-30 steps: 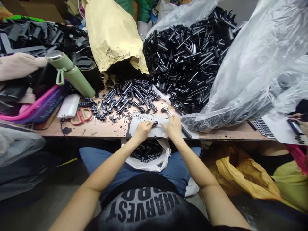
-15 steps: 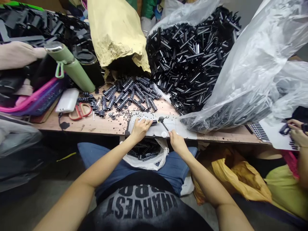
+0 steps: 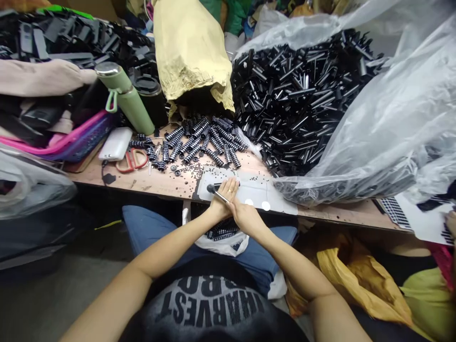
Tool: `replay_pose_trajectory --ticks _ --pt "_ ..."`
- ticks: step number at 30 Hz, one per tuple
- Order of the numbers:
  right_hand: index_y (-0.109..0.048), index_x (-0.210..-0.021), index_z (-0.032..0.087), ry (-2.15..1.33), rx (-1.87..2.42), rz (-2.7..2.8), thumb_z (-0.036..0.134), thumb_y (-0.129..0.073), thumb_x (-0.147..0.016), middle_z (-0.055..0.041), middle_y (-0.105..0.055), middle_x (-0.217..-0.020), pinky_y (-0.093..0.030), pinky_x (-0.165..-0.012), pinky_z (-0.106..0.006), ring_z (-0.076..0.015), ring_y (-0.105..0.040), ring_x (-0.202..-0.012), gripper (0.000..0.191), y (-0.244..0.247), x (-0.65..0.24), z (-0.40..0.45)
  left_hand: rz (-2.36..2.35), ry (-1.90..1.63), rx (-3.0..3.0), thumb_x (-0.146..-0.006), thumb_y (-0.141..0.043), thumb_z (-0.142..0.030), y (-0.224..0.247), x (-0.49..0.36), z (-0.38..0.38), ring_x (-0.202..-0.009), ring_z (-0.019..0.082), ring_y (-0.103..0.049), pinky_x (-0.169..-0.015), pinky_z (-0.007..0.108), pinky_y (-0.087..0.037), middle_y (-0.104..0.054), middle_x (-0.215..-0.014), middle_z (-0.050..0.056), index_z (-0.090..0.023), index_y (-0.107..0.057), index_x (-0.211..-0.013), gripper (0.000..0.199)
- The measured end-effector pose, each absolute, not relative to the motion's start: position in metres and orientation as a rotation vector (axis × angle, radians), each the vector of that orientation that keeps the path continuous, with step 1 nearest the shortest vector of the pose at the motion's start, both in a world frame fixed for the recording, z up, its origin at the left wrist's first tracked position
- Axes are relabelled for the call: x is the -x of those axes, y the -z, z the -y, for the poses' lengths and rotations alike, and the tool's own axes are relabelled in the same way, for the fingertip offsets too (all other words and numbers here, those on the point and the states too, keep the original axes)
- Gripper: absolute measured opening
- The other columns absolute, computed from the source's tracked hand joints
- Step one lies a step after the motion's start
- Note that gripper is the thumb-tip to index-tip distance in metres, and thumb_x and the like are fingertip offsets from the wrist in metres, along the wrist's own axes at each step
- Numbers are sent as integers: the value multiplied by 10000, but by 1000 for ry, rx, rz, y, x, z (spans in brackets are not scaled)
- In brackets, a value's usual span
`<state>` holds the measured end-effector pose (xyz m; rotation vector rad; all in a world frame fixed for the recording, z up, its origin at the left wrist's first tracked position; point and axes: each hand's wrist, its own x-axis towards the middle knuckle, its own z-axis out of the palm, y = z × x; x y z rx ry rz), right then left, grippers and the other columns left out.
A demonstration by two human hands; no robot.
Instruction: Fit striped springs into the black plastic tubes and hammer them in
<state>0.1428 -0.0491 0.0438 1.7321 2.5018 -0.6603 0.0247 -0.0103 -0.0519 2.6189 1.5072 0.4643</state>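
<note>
My left hand (image 3: 225,194) is over the pale board (image 3: 256,190) at the table's front edge. Its fingers are pressed together over a short black tube (image 3: 235,184), whose end shows past the fingertips. My right hand (image 3: 244,213) meets the left at its heel and is closed round a metal-shafted tool (image 3: 221,196). The tool's rounded black head (image 3: 211,188) points left, across the left hand. Black-and-silver ribbed cylinders (image 3: 199,137) lie heaped behind the board. More such cylinders fill a white bag (image 3: 228,244) between my knees, partly hidden by my hands.
A huge heap of black tubes (image 3: 295,99) stands behind, bordered by clear plastic (image 3: 384,133). To the left are red scissors (image 3: 132,160), a white power bank (image 3: 116,144) and a green bottle (image 3: 130,102). A yellow sack (image 3: 192,52) hangs at the back. Another person's hand (image 3: 451,223) shows far right.
My right hand has swung left with the tool, bringing its head from right of the left hand to across it. The view has shifted, so the table things appear farther right.
</note>
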Motion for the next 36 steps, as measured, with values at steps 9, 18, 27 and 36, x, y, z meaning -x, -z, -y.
replay_pose_trajectory --ticks 9,18,27,36 --pt "-532 -1017 196 671 -2041 -2595 434 -197 -1012 -79 -681 -775 -421 -617 -275 -206 -643 -656 411 -65 -144 52 -1502 -448 -2607 -895 -388 -452 47 -26 17 -1451 325 -172 -1171 475 -145 -271 -1528 245 37 -282 -1452 749" --pt "-550 -943 203 439 -2052 -2457 397 -226 -1023 -66 -693 -778 -342 -615 -271 -226 -664 -733 387 -44 -170 28 -1462 -489 -2477 -905 -377 -138 21 -21 3 -1038 275 -600 -872 409 -471 -664 -1042 174 -107 -618 -1158 351" --pt "-579 -944 154 46 -2280 -2169 382 -358 -996 -136 -664 -947 -363 -685 -301 -243 -608 -871 321 -8 -238 -26 -1950 -710 -1927 -945 -400 -312 -29 21 -109 -1071 334 -575 -926 437 -436 -626 -1081 249 -42 -654 -1067 391" --pt "-529 -1128 114 -248 -2263 -2244 262 -328 -989 -172 -568 -1154 -390 -799 -312 -255 -466 -1069 286 -29 -201 -156 -1979 -771 -1300 -748 -598 -51 -10 7 -197 -1205 364 -529 -991 459 -395 -596 -1164 323 -7 -638 -968 228"
